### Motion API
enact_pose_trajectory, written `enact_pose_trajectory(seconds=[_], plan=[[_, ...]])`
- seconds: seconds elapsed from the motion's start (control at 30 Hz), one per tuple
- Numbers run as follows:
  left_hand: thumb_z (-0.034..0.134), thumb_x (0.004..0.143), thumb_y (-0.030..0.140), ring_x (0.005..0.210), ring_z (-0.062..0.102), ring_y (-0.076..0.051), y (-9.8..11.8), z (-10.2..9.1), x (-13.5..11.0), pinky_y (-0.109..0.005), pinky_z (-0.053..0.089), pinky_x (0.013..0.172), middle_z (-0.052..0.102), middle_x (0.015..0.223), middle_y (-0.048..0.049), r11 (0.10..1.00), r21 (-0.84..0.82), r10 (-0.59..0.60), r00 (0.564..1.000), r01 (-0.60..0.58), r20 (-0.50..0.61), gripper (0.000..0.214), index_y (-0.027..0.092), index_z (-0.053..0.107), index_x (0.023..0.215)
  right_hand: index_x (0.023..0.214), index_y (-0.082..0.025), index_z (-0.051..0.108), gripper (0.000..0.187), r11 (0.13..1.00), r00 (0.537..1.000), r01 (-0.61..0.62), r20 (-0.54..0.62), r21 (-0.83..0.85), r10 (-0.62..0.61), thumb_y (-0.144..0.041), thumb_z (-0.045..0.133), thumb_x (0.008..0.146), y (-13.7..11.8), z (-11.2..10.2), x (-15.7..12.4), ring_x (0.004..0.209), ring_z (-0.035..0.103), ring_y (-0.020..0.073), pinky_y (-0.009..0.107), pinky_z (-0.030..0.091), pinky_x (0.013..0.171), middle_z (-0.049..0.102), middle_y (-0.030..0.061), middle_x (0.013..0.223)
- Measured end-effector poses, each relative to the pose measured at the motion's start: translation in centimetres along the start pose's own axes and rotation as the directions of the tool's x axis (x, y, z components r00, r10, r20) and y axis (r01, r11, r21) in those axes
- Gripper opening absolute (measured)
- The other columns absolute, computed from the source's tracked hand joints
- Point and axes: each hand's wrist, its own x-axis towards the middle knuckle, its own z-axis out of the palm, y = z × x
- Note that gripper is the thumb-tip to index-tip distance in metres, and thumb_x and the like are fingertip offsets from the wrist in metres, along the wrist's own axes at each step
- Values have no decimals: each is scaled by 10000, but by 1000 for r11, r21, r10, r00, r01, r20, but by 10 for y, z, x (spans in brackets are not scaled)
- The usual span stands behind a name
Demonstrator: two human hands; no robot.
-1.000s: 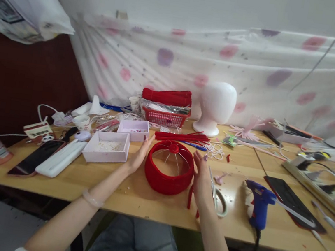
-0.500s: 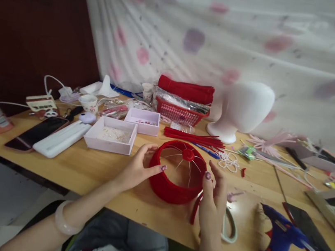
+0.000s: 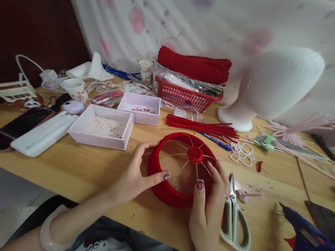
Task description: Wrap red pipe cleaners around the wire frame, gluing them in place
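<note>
A red fuzzy ring point(image 3: 172, 199) with thin wire spokes running to a red central disc point(image 3: 195, 155) rests on the table in front of me. My left hand point(image 3: 135, 176) curves round its left side, thumb on the near rim and fingers outside the wall. On the right side my right hand point(image 3: 210, 202) grips the ring, with its fingers over the rim by the spokes and its thumb at the near wall. Just right of that hand lie scissors point(image 3: 236, 224) with pale green handles. Behind the ring is a bundle of red pipe cleaners point(image 3: 198, 125).
A blue glue gun point(image 3: 302, 248) lies at the right front. White boxes of beads point(image 3: 98, 140) stand left of the ring. Further back are a red basket point(image 3: 187, 97) and a white foam head point(image 3: 275, 86). A phone point(image 3: 17, 127) lies at the left.
My view has moved closer and tilted down. My right hand's fingers have come inward over the ring's rim. More of the scissors shows beside that hand.
</note>
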Motion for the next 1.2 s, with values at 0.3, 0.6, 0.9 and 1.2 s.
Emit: enact_pose_trajectory(seconds=[0.3, 0.6, 0.9, 1.2], plan=[[847, 764, 339, 1335, 557, -317, 1, 4, -2, -473, 507, 1102, 592, 1398, -89, 1000, -20, -13, 1000, 13, -27, 634, 299, 514, 1302, 1444, -262, 501, 427, 997, 1000, 24, 17, -69, -23, -403, 397, 1055, 2, 0, -1, 1510, 346, 319, 656, 232, 1219, 443, 129, 1573], [809, 816, 408, 1368, 538, -290, 3, 6, -2, -443, 491, 1137, 609, 1375, -69, 996, -78, -43, 997, 39, -57, 557, 294, 525, 1281, 1416, -254, 527, 410, 997, 999, 29, 22, -75, -27, -407, 401, 1057, -1, -2, -1, 1501, 360, 318, 645, 222, 1225, 438, 125, 1582], [819, 805, 370, 1380, 514, -304, 3, 10, -6, -459, 461, 1154, 566, 1415, -74, 1000, 16, -25, 997, 26, -70, 617, 309, 476, 1313, 1449, -270, 498, 429, 996, 999, 24, 51, -80, -20, -409, 411, 1052, -1, -5, -3, 1520, 334, 328, 661, 196, 1234, 399, 104, 1620], [747, 885, 373, 1349, 537, -264, 9, 8, -3, -440, 456, 1142, 591, 1348, -81, 994, -108, -1, 993, -12, -120, 436, 259, 515, 1236, 1437, -250, 508, 426, 997, 999, 30, 41, -73, -27, -403, 433, 1047, -1, -4, -2, 1526, 333, 309, 658, 199, 1237, 411, 116, 1615]])
